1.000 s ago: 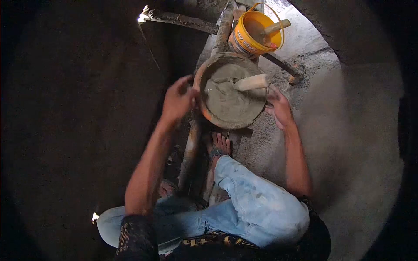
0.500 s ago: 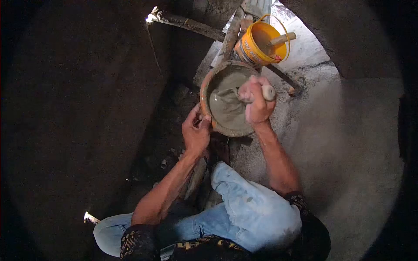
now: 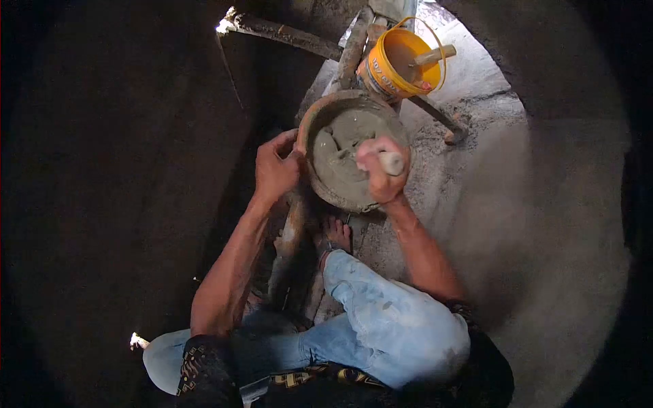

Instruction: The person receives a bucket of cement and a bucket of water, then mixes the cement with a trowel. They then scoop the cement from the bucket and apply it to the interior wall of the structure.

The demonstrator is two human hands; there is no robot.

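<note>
A round, clay-coloured basin point(image 3: 305, 122) holds wet grey mortar point(image 3: 337, 178) with ridges and hollows in its surface. At the basin's left side, my left hand point(image 3: 277, 165) grips the rim, its fingers partly hidden behind the wall. My right hand point(image 3: 384, 173) is over the right part of the mortar, wrapped round the pale, round-ended handle point(image 3: 392, 162) of what looks like a trowel. The hand hides the tool's working end, and motion blurs the fingers.
Just beyond the basin stands a yellow bucket point(image 3: 382, 75) with a stick-like handle point(image 3: 435, 55) leaning out of it. Wooden poles point(image 3: 292, 37) run past at the upper left. My bare foot point(image 3: 335, 234) is below the basin, and a grey plastered surface point(image 3: 544, 224) spreads to the right.
The basin has shifted slightly left in view, with my left hand higher on its rim. My right hand has moved left and down over the mortar, whose surface has changed shape.
</note>
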